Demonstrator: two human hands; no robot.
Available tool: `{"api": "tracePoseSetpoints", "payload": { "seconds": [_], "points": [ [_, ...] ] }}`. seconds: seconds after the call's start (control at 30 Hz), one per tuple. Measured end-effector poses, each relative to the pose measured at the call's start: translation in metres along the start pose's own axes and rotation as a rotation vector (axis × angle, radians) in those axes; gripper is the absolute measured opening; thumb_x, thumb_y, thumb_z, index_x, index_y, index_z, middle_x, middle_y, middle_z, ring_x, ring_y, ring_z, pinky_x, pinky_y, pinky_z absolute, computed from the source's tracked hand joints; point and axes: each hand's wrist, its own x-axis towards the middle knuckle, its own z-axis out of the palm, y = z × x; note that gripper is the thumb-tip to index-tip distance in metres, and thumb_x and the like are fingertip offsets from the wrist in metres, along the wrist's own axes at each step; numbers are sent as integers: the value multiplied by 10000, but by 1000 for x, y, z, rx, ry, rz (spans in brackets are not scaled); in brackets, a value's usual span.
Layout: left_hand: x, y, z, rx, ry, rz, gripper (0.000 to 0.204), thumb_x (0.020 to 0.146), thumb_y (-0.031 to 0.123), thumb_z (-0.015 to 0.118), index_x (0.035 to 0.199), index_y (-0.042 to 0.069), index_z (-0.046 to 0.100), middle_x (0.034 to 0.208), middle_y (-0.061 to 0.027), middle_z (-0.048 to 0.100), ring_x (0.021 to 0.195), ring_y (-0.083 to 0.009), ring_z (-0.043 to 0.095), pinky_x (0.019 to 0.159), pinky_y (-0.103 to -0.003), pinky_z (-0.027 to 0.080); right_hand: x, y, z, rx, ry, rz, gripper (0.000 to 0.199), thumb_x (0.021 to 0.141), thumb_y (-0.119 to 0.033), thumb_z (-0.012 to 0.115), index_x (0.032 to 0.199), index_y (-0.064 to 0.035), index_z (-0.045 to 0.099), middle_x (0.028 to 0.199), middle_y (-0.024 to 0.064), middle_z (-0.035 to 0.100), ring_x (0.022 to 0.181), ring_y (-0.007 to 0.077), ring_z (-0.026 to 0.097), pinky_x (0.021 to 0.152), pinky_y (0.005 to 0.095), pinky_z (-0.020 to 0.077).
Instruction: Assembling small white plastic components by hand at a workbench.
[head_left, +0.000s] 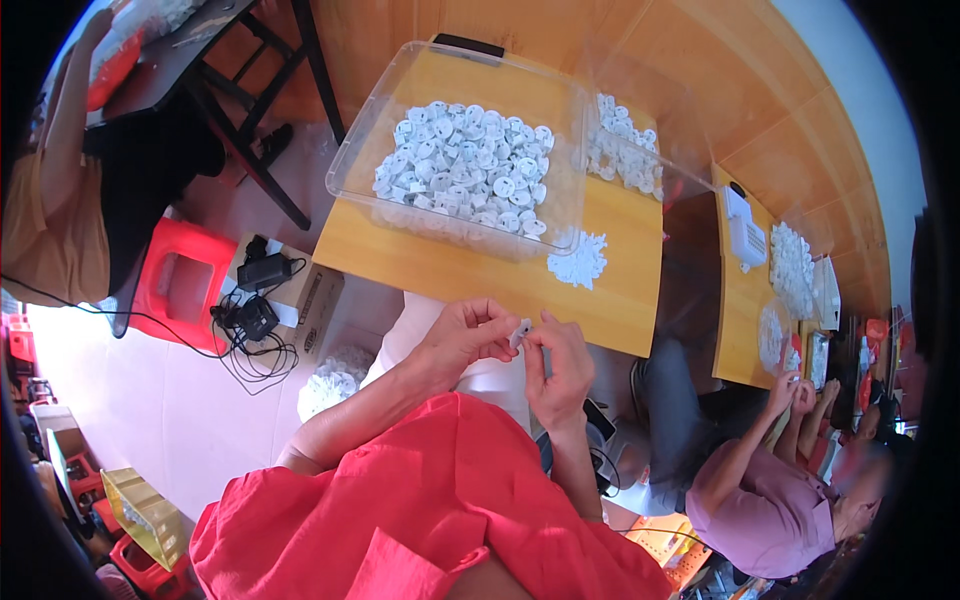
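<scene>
My left hand (462,335) and my right hand (560,368) meet in front of my chest, just below the wooden table's near edge (480,280). Both pinch one small white plastic part (520,332) between their fingertips. Ahead on the table stands a clear plastic bin (360,160) holding several of the same white parts (465,170). A small heap of flat white pieces (580,260) lies on the table to the bin's right. My red sleeves fill the lower middle of the view.
A second clear bin (625,150) of white parts stands behind the first. On the floor at left are a red stool (180,285), a cardboard box with black chargers (270,290) and a bag of white parts (330,378). A person in pink (760,490) works at the right table; another sits far left.
</scene>
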Motion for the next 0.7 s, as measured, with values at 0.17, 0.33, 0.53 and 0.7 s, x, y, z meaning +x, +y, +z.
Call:
{"api": "tracePoseSetpoints", "payload": {
  "seconds": [0.17,0.33,0.53,0.7],
  "points": [
    [-1,2,3,52,16,7,160,836,191,611,826,37,569,762,-42,596,654,-105,584,631,-224,488,0,1,0,-81,-30,-57,139,709,62,588,825,-2,544,768,137,567,648,326,548,768,429,496],
    [4,6,0,-74,-32,-34,179,849,204,592,880,29,573,799,-47,601,684,-116,598,642,-231,500,5,2,-7,41,46,41,138,715,78,570,824,1,534,723,117,558,657,255,560,781,411,492],
    [10,32,-10,-398,-144,-148,272,878,221,540,1052,12,522,904,-77,595,765,-157,610,703,-245,525,-17,57,-15,-40,231,467,108,864,-44,500,933,32,533,786,78,570,753,137,577,710,264,463],
    [30,61,-1,-470,-196,-189,256,868,202,552,1048,21,524,932,-95,591,792,-169,605,710,-249,531,-54,139,-25,-44,469,619,149,869,-82,479,932,35,548,843,146,583,765,234,573,688,314,448]
  ]
}}
